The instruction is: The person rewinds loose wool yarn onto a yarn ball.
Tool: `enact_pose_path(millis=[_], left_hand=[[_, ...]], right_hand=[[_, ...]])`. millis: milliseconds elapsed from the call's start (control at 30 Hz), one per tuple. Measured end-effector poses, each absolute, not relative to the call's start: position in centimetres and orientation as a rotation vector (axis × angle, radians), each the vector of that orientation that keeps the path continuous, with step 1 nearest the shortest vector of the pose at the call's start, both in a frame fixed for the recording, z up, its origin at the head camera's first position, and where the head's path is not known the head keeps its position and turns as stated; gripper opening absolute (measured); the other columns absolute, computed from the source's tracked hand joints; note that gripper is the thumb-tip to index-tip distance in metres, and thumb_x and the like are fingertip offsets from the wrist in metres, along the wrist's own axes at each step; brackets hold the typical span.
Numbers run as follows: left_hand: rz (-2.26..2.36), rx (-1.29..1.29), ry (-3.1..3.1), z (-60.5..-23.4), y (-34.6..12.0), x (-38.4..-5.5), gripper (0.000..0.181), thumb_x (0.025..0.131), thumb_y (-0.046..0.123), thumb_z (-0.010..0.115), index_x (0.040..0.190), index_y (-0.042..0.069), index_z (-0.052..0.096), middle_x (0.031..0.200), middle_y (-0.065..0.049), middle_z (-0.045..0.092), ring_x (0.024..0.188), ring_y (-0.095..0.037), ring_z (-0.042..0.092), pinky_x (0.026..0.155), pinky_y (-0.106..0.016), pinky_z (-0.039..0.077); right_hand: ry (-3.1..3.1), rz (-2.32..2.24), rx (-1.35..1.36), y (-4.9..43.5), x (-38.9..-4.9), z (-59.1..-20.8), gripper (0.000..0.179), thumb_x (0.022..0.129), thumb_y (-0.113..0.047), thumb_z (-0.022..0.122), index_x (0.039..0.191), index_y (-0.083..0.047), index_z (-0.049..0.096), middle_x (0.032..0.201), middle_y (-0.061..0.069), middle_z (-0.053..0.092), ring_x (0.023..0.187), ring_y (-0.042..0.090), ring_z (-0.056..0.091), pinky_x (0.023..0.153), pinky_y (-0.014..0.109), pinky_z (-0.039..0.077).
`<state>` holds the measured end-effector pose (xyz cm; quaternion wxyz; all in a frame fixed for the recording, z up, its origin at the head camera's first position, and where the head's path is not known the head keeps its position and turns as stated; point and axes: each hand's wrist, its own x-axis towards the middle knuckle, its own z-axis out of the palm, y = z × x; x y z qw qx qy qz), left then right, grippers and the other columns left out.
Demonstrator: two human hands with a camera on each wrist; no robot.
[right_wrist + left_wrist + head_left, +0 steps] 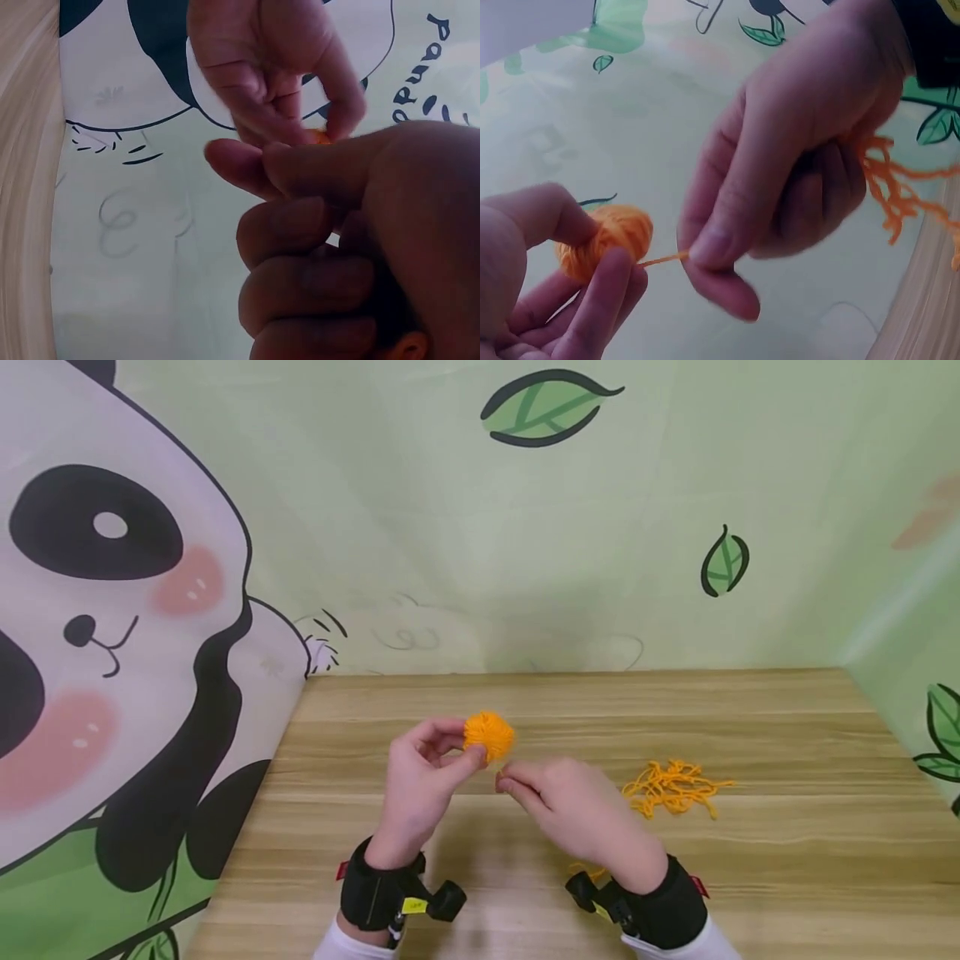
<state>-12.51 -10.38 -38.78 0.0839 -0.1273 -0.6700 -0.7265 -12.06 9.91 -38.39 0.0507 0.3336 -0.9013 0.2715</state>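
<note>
My left hand (423,785) holds a small ball of orange yarn (489,736) between thumb and fingers, raised over the table. From the ball a short taut strand (662,260) runs to my right hand (577,810), whose thumb and forefinger pinch it in the left wrist view. The other fingers of that hand are curled in. In the right wrist view only a sliver of the orange ball (320,136) shows, mostly hidden behind the fingers.
A loose tangle of orange yarn (675,788) lies on the wooden table (787,860) to the right of my right hand. A bit more yarn (588,867) shows by the right wrist camera. Behind the table stands a printed backdrop (450,527) with a panda and leaves.
</note>
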Motion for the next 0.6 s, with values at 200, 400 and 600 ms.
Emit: enact_pose_path(millis=[200, 400, 600], left_hand=[[-1.938, -0.309, -2.095, -39.5, -10.6, -13.1, 0.025, 0.081, 0.004, 0.078, 0.103, 0.002, 0.066, 0.098, -0.012, 0.067, 0.079, -0.025, 0.065, 0.069, -0.027, 0.060], [-1.714, -0.422, -2.238, -39.8, -10.7, -13.3, 0.025, 0.077, 0.002, 0.076, 0.099, 0.008, 0.068, 0.094, -0.004, 0.068, 0.076, -0.019, 0.061, 0.063, -0.028, 0.055], [-1.647, -0.595, -2.344, -39.9, -10.7, -13.2, 0.026, 0.074, 0.000, 0.075, 0.095, 0.015, 0.067, 0.090, 0.002, 0.067, 0.073, -0.015, 0.057, 0.059, -0.037, 0.055]], right_hand=[[-2.668, 0.801, 1.134, 9.9, -11.2, -37.8, 0.014, 0.102, -0.030, 0.056, 0.090, -0.027, 0.064, 0.068, -0.018, 0.052, 0.055, 0.001, 0.045, 0.050, 0.022, 0.041], [-2.443, 0.876, 1.048, 10.5, -10.9, -37.1, 0.010, 0.097, -0.023, 0.063, 0.090, -0.021, 0.071, 0.072, -0.014, 0.061, 0.051, -0.001, 0.041, 0.044, 0.019, 0.037], [-2.344, 0.832, 0.920, 11.1, -11.3, -36.8, 0.009, 0.092, -0.018, 0.069, 0.096, -0.012, 0.075, 0.079, -0.006, 0.068, 0.053, 0.002, 0.046, 0.044, 0.021, 0.044]])
